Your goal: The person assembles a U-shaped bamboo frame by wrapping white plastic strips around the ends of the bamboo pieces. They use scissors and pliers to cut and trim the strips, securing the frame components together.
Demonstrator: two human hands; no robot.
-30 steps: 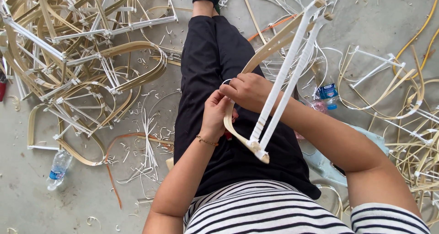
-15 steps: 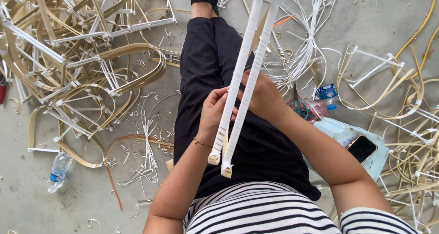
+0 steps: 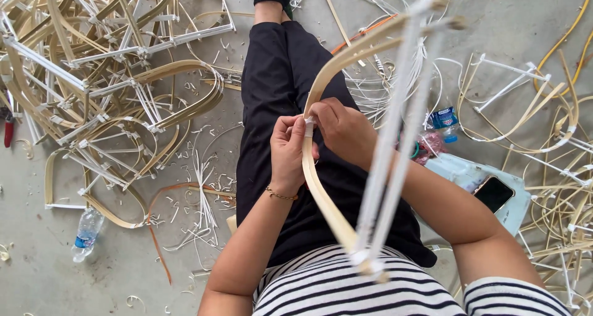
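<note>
A grey concrete floor [image 3: 37, 279] lies littered with cane frames [image 3: 111, 93]. Over the lap, the left hand [image 3: 288, 158] and right hand [image 3: 343, 129] pinch white binding [image 3: 309, 126] on a bent cane strip [image 3: 321, 198]. Loosened fingers could let the bowed strip spring back and undo the wrap.

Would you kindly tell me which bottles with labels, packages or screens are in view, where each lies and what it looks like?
Clear plastic water bottle with a blue label: lying on the floor, lower left.
Second clear bottle with a blue label: on the floor right of the legs, partly hidden.
Black smartphone with a dark screen: flat on a pale blue seat, right of the person.
</note>
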